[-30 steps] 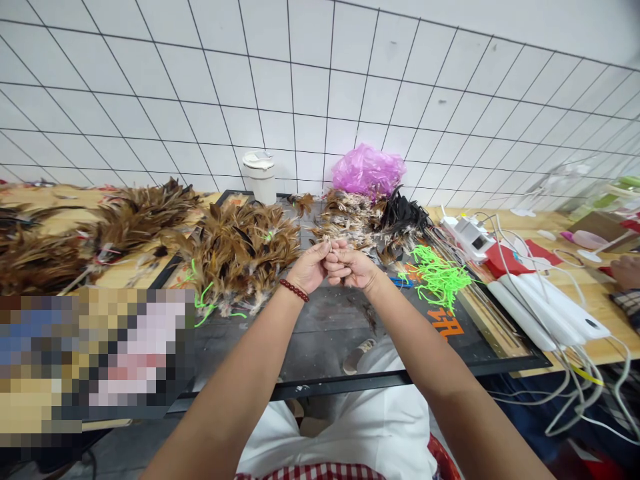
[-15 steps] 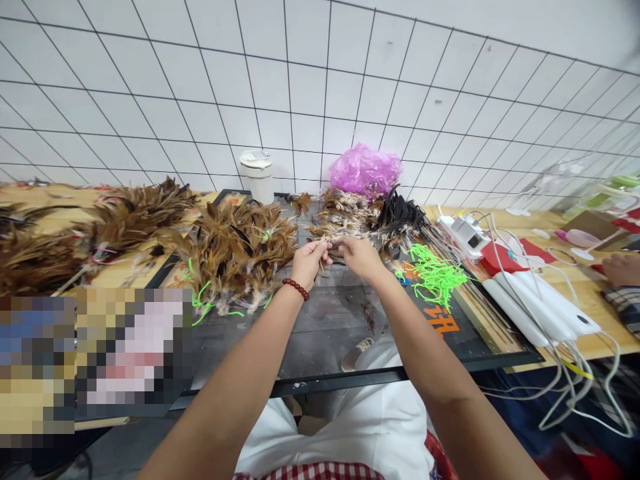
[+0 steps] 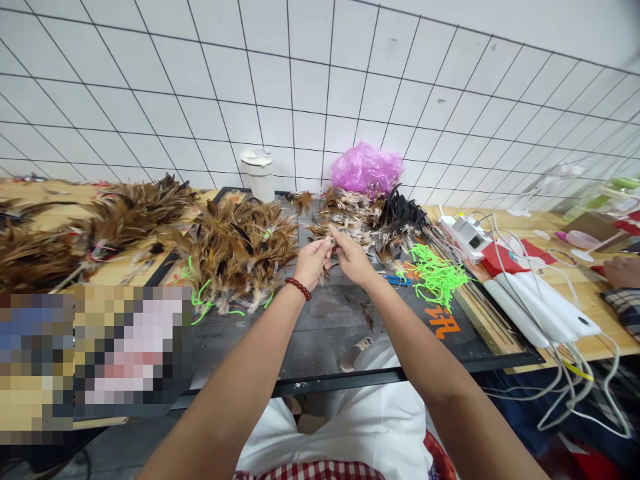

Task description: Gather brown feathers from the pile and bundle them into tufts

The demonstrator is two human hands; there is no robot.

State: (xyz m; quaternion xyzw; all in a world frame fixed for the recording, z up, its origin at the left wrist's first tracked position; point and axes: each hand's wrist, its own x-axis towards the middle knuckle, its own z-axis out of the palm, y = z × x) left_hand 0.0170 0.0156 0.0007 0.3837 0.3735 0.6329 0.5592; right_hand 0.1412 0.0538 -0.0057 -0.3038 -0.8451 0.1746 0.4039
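Observation:
Over the dark tabletop, my left hand (image 3: 313,263) is closed in a pinch, with a beaded bracelet at its wrist. Between its fingertips are feathers (image 3: 326,272), mostly covered by the fingers; how many I cannot tell. My right hand (image 3: 354,259) meets it there, its index finger angled up and to the left, its thumb side closed against the same feathers. Just beyond the hands lies a pile of feathers with pale quill ends (image 3: 345,213). A large heap of brown feathers (image 3: 245,243) spreads to the left, with several green ties among it.
Black feathers (image 3: 400,212) and a pink plastic bag (image 3: 367,170) sit at the back, near a white lidded cup (image 3: 259,177). Green ties (image 3: 435,273) and a blue tool (image 3: 397,280) lie right. Farther right are a white power strip (image 3: 545,310), cables and another person's hand (image 3: 620,272).
My right hand has drawn closer to my left and its index finger now points up and left. The blue tool shows more beside the right forearm.

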